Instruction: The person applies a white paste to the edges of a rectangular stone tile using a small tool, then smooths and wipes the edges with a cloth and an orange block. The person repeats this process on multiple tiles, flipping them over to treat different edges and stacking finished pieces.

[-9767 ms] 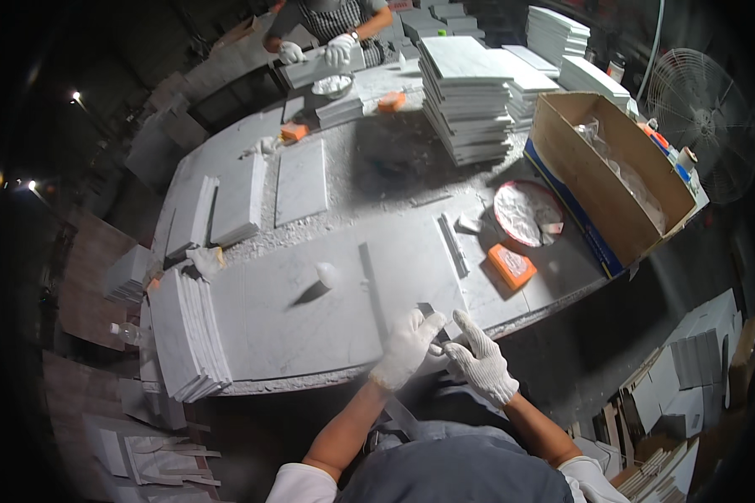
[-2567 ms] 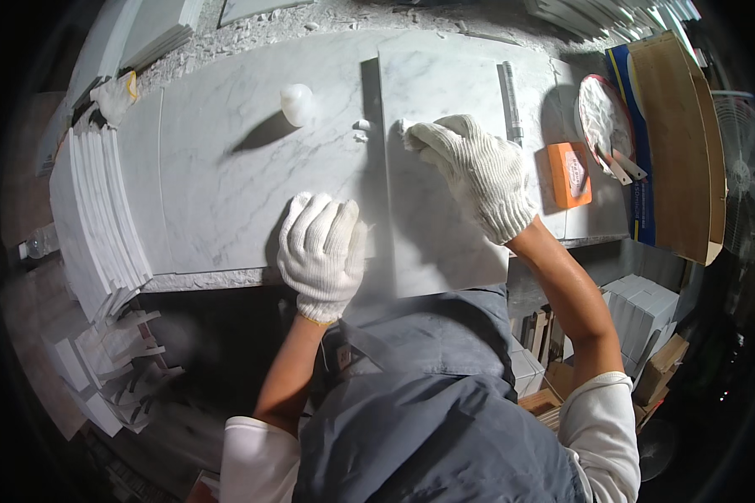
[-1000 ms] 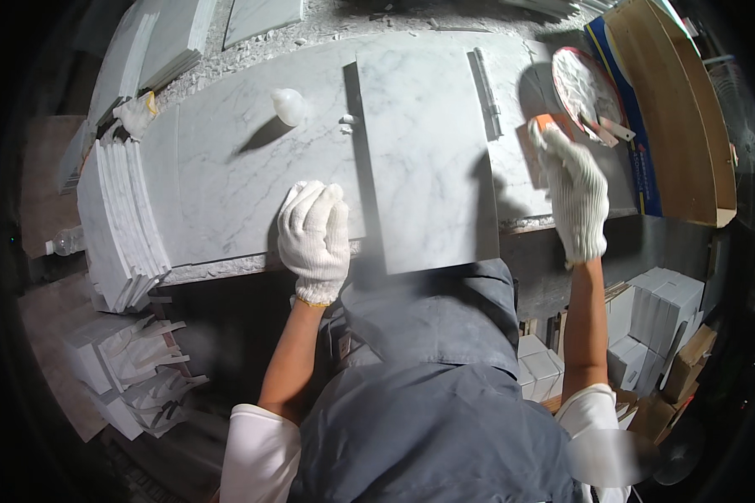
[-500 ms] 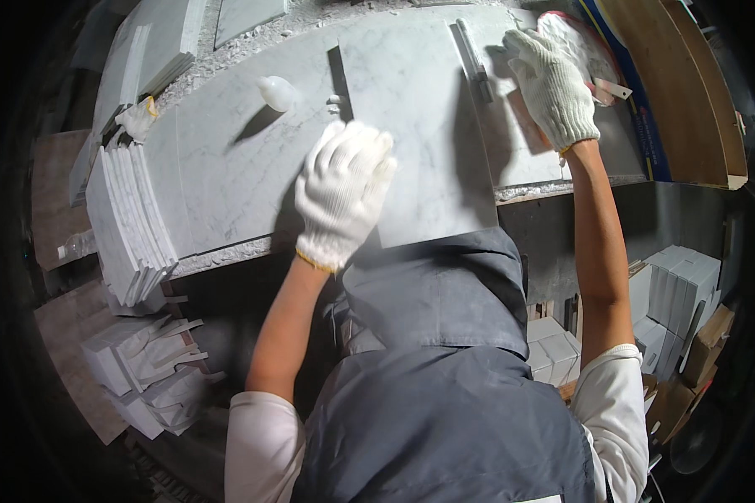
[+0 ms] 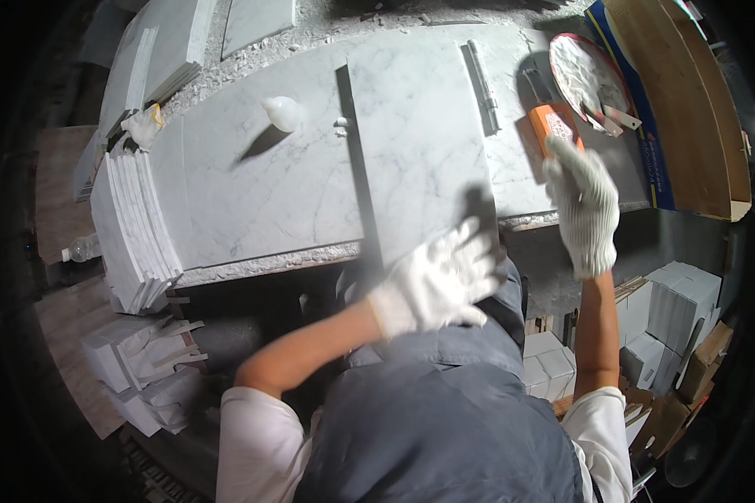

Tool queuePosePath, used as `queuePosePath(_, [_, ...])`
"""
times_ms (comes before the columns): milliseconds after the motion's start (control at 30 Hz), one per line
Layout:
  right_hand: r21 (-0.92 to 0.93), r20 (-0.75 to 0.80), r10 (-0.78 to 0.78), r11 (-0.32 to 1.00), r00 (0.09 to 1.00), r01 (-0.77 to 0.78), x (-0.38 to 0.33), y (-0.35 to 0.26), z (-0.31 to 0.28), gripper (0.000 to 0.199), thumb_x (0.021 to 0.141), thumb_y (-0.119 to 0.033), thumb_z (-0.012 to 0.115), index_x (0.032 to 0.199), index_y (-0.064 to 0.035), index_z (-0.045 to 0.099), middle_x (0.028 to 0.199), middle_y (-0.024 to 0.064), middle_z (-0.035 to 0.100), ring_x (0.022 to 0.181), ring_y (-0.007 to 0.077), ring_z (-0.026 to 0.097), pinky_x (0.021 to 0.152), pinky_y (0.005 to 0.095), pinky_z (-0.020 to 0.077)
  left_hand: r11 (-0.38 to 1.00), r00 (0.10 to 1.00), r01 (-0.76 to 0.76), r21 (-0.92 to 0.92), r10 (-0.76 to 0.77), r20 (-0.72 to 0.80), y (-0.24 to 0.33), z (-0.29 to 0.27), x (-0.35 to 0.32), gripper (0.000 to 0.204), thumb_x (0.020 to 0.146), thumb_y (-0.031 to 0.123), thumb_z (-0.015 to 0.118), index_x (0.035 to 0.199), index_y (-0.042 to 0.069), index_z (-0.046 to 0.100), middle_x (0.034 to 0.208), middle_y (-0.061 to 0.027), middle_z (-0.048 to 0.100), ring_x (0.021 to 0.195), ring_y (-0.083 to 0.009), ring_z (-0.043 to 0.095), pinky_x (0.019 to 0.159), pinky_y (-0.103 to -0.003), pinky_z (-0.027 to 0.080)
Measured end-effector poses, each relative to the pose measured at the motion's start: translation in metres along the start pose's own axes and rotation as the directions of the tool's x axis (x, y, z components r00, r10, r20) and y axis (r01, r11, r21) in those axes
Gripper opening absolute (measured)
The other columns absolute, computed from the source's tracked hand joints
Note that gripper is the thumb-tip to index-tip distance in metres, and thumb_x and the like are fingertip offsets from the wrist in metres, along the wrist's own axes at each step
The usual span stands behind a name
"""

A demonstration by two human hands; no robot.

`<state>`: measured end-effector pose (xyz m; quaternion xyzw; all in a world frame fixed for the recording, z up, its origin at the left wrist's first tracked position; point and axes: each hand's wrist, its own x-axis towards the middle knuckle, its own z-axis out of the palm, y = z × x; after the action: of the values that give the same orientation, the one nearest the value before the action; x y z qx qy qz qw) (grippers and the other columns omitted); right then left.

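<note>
A white marble tile lies on top of a larger marble slab, its near end passing over the front edge. My left hand, in a white knit glove, is over that near end with fingers spread and nothing in it. Motion blurs it slightly, so contact with the tile is unclear. My gloved right hand is past the slab's front edge on the right, fingers stretched out. Its fingertips are beside an orange block-like item and overlap its near end. A silver-grey marker pen rests along the tile's right side.
A red-rimmed bowl of white paste holds scrapers. A translucent bulb-shaped bottle stands left. Stacked tiles lean at the left end; a cardboard box borders the right. White cartons sit below.
My left hand has swung right and toward me, from the tile's left edge to its near end. My right hand has drawn back from the bowl, uncovering the orange item.
</note>
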<state>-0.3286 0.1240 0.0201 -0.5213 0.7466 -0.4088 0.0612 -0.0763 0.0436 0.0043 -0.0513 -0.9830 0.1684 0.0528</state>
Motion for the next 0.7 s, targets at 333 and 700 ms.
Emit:
queuePosePath(333, [-0.035, 0.4, 0.337, 0.935, 0.852, -0.354, -0.085, -0.045, 0.006, 0.04, 0.1, -0.04, 0.061, 0.132, -0.0168, 0.068, 0.105, 0.0139, 0.07, 0.101, 0.0278, 0.066, 0.087, 0.0406, 0.0561, 0.09, 0.376, 0.641, -0.762, -0.902, 0.21, 0.007, -0.016, -0.079, 0.038, 0.089, 0.008, 0.077, 0.125, 0.0, 0.068, 0.099, -0.0128, 0.072, 0.088, -0.0272, 0.07, 0.078, -0.035, 0.057])
queuePosePath(700, [-0.261, 0.518, 0.365, 0.929, 0.773, -0.264, -0.096, -0.077, 0.025, 0.054, 0.097, -0.035, 0.07, 0.14, -0.0071, 0.052, 0.092, 0.0125, 0.064, 0.079, 0.0326, 0.067, 0.066, 0.0411, 0.0549, -0.323, 0.21, 0.665, -0.674, -0.784, 0.584, 0.013, -0.003, -0.067, 0.069, 0.095, 0.01, 0.073, 0.155, -0.004, 0.04, 0.118, -0.0072, 0.058, 0.093, -0.0126, 0.051, 0.088, -0.027, 0.048])
